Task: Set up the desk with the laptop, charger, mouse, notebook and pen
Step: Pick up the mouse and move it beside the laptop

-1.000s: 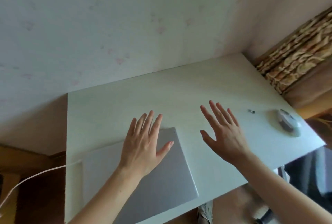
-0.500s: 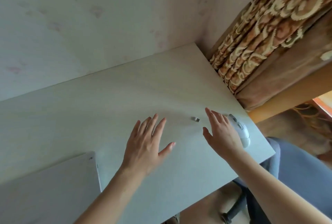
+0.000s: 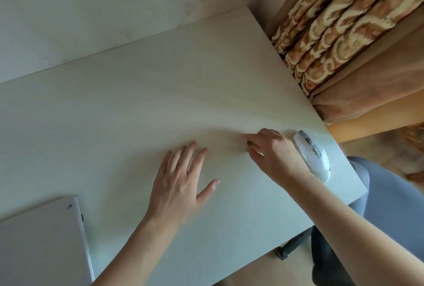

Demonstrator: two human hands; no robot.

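A closed silver laptop (image 3: 41,240) lies at the desk's near left corner. A white mouse (image 3: 312,155) sits near the right edge of the white desk (image 3: 137,106). My right hand (image 3: 275,157) is just left of the mouse, its fingertips pinched down on a small dark receiver (image 3: 247,142) that is mostly hidden under them. My left hand (image 3: 181,182) hovers flat over the middle of the desk with fingers spread and nothing in it. No charger, notebook or pen is in view.
A patterned brown curtain (image 3: 339,33) hangs beyond the desk's right side. A blue-grey office chair (image 3: 390,212) stands by the near right corner. A pale wall (image 3: 91,10) runs along the desk's far edge.
The view swung right, so the laptop slid to the lower left. My right hand moved onto the small receiver and its fingers closed from spread to pinched. My left hand left the laptop.
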